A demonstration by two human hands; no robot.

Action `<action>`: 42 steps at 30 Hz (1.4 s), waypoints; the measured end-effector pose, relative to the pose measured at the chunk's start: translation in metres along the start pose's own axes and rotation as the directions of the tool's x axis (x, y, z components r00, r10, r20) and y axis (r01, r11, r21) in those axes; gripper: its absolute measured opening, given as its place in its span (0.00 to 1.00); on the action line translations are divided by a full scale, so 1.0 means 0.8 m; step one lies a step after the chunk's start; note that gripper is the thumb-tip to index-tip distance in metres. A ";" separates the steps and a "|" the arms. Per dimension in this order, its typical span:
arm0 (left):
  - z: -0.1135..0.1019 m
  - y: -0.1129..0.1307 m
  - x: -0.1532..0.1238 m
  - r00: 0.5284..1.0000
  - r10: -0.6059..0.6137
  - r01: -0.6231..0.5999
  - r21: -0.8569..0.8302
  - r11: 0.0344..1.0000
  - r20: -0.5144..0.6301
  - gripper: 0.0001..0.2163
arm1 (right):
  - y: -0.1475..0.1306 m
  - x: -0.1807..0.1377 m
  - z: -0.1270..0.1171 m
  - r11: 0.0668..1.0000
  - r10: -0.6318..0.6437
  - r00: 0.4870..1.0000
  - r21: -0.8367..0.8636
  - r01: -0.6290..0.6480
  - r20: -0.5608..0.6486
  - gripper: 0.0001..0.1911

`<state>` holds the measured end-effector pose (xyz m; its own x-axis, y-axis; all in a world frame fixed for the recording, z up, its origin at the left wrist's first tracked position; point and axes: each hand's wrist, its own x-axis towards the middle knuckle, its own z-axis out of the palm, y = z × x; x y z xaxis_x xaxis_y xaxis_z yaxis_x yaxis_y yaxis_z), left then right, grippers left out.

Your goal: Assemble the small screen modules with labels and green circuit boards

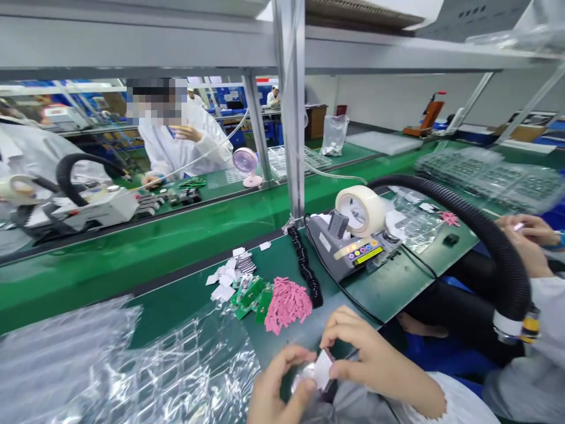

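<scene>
My left hand (276,386) and my right hand (359,347) meet at the bottom edge of the head view, both pinching a small white piece (322,370) between fingertips and thumbs. Just beyond them on the green bench lie a pile of pink strips (286,303), several small green circuit boards (251,294) and scattered white pieces (225,277). A row of small black parts (306,271) runs beside the pink pile.
A grey tape dispenser (348,247) with a tape roll (362,209) stands mid-bench. A thick black hose (494,235) arcs on the right above a co-worker's hands (527,235). Clear plastic trays (132,371) lie at left. Another person in white sits behind the conveyor, near a pink fan (246,165).
</scene>
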<state>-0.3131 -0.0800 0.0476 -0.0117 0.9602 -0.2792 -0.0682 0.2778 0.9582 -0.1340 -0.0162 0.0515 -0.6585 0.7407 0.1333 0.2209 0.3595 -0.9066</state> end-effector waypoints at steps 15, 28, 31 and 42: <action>0.012 -0.011 0.020 0.954 -0.278 0.295 -0.497 0.816 0.109 0.09 | 0.093 -0.015 -0.024 0.732 0.580 0.617 0.673 -0.109 -0.532 0.20; 0.007 0.003 -0.006 0.920 -0.283 0.385 -0.773 0.505 0.273 0.07 | 0.002 -0.021 -0.030 0.817 0.483 0.601 0.575 -0.048 -0.636 0.12; 0.008 0.007 -0.012 0.933 -0.197 0.361 -0.782 0.509 0.302 0.06 | -0.040 -0.028 -0.005 0.956 0.099 0.908 0.291 0.026 -0.408 0.11; 0.001 0.010 -0.024 0.959 -0.209 0.274 -0.823 0.498 0.193 0.07 | -0.041 0.012 0.042 0.959 0.107 0.990 0.274 -0.076 -0.097 0.13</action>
<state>-0.3129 -0.0964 0.0605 0.1957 0.8683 -0.4558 -0.8581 0.3766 0.3490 -0.1717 -0.0403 0.0693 -0.5580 0.8265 0.0741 0.0649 0.1325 -0.9891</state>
